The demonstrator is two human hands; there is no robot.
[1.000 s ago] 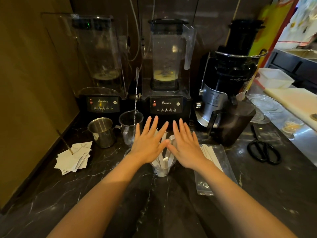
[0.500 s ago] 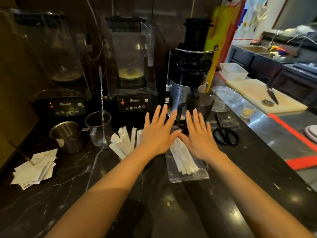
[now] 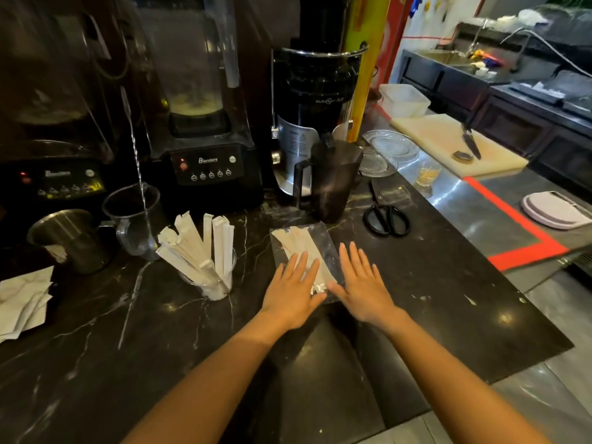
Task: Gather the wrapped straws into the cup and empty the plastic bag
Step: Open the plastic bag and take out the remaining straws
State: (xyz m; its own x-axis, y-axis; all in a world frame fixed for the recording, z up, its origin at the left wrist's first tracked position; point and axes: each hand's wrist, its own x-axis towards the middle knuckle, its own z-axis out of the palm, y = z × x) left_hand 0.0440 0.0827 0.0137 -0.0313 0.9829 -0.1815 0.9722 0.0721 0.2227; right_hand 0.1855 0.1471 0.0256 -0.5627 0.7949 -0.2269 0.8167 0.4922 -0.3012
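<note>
Here, from the head camera, both hands lie flat and spread, palms down, over the near end of a clear plastic bag on the dark marble counter. The left hand covers the bag's near-left part, fingers splayed and gripping nothing; the right hand rests at the bag's near-right edge, fingers likewise splayed, empty. Inside the bag a bundle of paper-wrapped straws lies flat, running away from the person. To the left of the bag, apart from it, a clear cup stands upright with more wrapped straws fanned out of its top. Black scissors lie beyond and to the right of the bag, and a dark pitcher stands just behind it
</note>
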